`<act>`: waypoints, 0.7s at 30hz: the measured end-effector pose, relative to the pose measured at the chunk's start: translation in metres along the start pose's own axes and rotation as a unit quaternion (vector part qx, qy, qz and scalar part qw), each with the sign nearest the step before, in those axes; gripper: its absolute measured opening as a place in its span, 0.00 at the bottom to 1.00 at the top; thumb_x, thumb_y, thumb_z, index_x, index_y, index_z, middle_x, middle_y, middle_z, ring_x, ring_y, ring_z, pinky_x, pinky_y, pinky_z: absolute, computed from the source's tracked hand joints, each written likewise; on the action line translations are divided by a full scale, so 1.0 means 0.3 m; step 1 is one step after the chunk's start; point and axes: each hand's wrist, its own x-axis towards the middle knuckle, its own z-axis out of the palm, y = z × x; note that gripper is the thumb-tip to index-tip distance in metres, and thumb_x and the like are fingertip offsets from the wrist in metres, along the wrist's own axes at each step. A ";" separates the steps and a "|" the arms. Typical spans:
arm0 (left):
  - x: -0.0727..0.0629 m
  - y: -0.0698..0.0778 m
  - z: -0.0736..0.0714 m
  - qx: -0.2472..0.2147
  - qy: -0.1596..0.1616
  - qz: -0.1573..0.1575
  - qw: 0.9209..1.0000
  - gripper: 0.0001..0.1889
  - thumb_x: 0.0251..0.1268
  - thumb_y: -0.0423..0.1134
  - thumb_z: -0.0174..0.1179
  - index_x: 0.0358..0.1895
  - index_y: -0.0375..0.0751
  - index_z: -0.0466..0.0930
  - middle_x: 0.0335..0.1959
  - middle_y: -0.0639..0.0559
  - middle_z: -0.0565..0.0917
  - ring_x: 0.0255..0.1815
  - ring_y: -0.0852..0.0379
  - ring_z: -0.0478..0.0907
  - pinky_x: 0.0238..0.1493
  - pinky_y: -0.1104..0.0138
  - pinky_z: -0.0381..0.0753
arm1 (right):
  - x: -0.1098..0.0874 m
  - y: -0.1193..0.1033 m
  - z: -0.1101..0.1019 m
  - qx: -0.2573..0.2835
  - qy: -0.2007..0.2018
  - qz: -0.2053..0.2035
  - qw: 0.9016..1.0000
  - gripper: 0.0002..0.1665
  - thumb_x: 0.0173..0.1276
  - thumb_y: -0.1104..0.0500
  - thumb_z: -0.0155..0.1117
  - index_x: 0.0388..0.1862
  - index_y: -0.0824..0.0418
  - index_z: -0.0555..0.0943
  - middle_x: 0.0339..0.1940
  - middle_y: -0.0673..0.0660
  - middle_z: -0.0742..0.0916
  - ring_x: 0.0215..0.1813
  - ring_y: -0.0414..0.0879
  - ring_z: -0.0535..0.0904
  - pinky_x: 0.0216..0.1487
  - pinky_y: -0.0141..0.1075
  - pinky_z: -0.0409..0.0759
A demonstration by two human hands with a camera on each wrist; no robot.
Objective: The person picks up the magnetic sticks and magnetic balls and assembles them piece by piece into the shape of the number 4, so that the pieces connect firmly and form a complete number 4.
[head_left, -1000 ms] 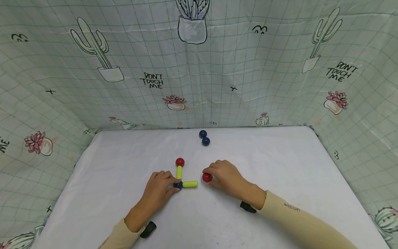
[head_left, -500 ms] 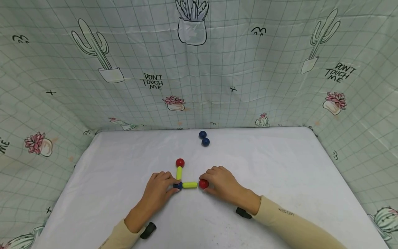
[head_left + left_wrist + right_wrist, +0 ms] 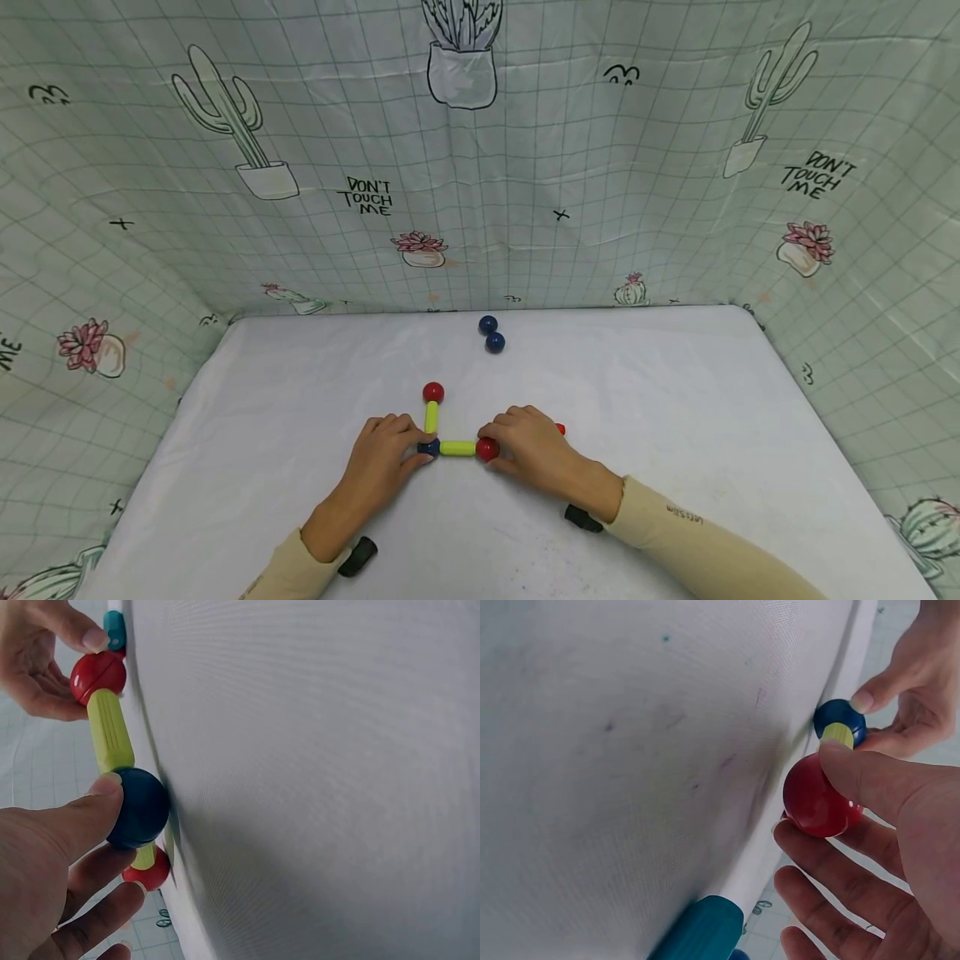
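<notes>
My left hand (image 3: 382, 450) pinches a dark blue ball (image 3: 141, 808) between thumb and fingers. From that ball one yellow-green rod (image 3: 431, 417) runs away from me to a red ball (image 3: 433, 392). Another yellow-green rod (image 3: 110, 731) points right, so the pieces form an L on the white table (image 3: 300, 367). At the right rod's end my right hand (image 3: 532, 446) holds a second red ball (image 3: 821, 795) between thumb and fingers, with the ball right against the rod's tip in the left wrist view.
Two loose dark blue balls (image 3: 491, 333) lie near the table's back edge. A small red piece (image 3: 560, 429) peeks out behind the right hand. A teal rod-shaped piece (image 3: 705, 930) lies near the right hand. A patterned cloth (image 3: 510, 167) hangs behind the table.
My right hand has brought the red ball left and toward me, up to the right rod's end. The red piece behind it has come into view. The left hand has stayed put.
</notes>
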 end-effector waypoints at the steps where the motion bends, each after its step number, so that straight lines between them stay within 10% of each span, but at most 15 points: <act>1: 0.000 0.000 0.000 0.000 0.000 -0.001 1.000 0.14 0.55 0.39 0.81 0.46 0.46 0.94 0.34 0.57 0.82 0.39 0.56 0.78 0.55 0.55 0.76 | -0.001 0.000 0.001 -0.001 0.000 0.001 1.000 0.20 0.59 0.55 0.85 0.50 0.57 0.90 0.42 0.49 0.91 0.47 0.46 0.84 0.54 0.41 0.82; 21: 0.003 0.002 0.002 -0.004 -0.004 -0.002 1.000 0.14 0.56 0.38 0.80 0.47 0.45 0.93 0.34 0.56 0.82 0.39 0.54 0.79 0.53 0.55 0.76 | -0.001 0.001 0.006 -0.009 0.003 0.002 1.000 0.20 0.60 0.54 0.85 0.50 0.57 0.90 0.42 0.49 0.91 0.48 0.46 0.84 0.55 0.42 0.81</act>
